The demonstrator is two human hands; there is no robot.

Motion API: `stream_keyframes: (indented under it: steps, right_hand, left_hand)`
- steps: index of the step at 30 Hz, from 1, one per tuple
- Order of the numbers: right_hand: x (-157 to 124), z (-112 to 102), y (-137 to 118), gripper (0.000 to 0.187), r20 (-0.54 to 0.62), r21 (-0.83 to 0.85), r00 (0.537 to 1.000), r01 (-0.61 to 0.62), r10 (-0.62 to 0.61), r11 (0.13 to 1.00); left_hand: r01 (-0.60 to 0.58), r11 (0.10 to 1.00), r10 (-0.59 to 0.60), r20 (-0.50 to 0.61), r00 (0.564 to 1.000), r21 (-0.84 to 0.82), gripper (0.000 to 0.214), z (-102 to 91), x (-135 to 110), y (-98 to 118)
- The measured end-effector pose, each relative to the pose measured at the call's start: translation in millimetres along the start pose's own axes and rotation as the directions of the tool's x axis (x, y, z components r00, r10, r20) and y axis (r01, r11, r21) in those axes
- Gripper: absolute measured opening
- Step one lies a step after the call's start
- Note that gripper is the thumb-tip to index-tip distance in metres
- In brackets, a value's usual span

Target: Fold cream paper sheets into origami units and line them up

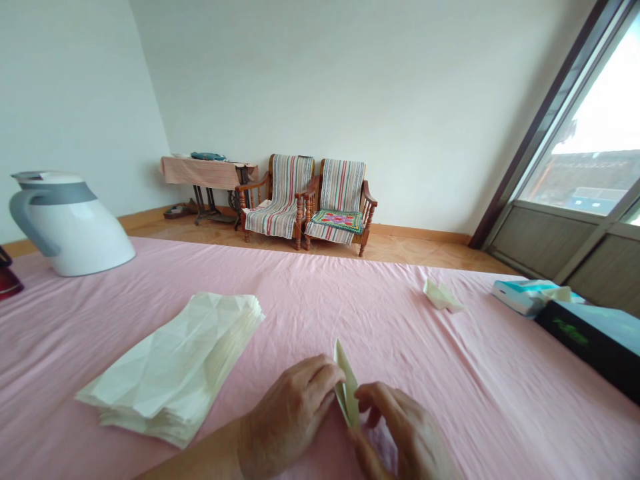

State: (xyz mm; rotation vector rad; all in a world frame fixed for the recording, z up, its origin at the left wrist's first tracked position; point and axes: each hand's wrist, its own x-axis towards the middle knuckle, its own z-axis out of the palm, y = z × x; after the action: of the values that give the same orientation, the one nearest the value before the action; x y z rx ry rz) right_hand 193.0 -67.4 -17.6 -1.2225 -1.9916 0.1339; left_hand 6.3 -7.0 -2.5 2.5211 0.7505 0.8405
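Observation:
My left hand [293, 413] and my right hand [400, 433] meet near the bottom middle, both pinching a small folded piece of pale paper [346, 387] that stands up on edge between the fingertips. A thick stack of creased white paper sheets [175, 363] lies on the pink tablecloth [310, 293] just left of my left hand. A finished small folded paper shape [443, 297] rests farther off to the right on the cloth.
A white electric kettle [70, 223] stands at the far left. A tissue pack [527, 295] and a dark box [595, 337] lie at the right edge. Two wooden chairs [310, 203] and a small table stand against the far wall.

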Motion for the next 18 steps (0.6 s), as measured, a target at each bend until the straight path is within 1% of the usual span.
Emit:
stream_keyframes:
  steps: [2,4,5,7,9,11,13,15,18]
  right_hand:
    - [-0.6,-2.4,1.5,0.01,-0.062,-0.003,0.997,-0.053,0.053,0.999]
    - [-1.4,-2.7,5.4,0.013,-0.106,-0.022,0.989,-0.104,0.101,0.994]
    - [-1.5,-2.0,7.7,0.018,-0.106,-0.032,0.989,-0.107,0.104,0.994]
    - [-0.8,0.6,11.8,0.026,-0.097,-0.04,0.993,-0.068,0.064,0.997]
    - [0.4,4.3,14.6,0.032,-0.087,-0.039,0.996,-0.024,0.02,0.999]
    - [0.9,8.4,16.7,0.033,-0.08,-0.041,0.997,-0.003,-0.001,0.999]
    - [0.1,12.1,19.1,0.032,-0.074,-0.055,0.997,-0.013,0.009,0.998]
    - [-1.6,14.7,22.0,0.031,-0.069,-0.052,0.997,-0.029,0.026,0.998]
    - [-4.1,16.1,26.1,0.033,-0.035,-0.026,0.999,-0.04,0.039,0.999]
  left_hand:
    - [0.018,1.0,-0.018,-0.002,1.0,-0.012,0.017,0.2,-0.3,-1.0]
    - [0.025,0.999,-0.025,0.006,1.0,-0.027,0.021,0.9,-1.4,-2.4]
    - [0.028,0.999,-0.028,0.01,1.0,-0.035,0.024,1.2,-2.1,-2.9]
    - [0.024,0.999,-0.023,0.019,1.0,-0.049,0.028,1.7,-3.2,-3.3]
    - [0.014,0.998,-0.013,0.021,1.0,-0.053,0.026,1.8,-3.5,-2.8]
    - [0.002,0.999,-0.001,0.03,1.0,-0.05,0.021,1.4,-2.9,-2.1]
    - [-0.014,0.999,0.017,0.056,0.998,-0.046,0.018,0.8,-1.9,-1.8]
    - [-0.039,0.998,0.042,0.083,0.996,-0.041,0.017,0.3,-1.3,-2.4]
    - [-0.08,0.996,0.083,0.09,0.992,-0.041,0.02,-0.5,-0.7,-3.5]
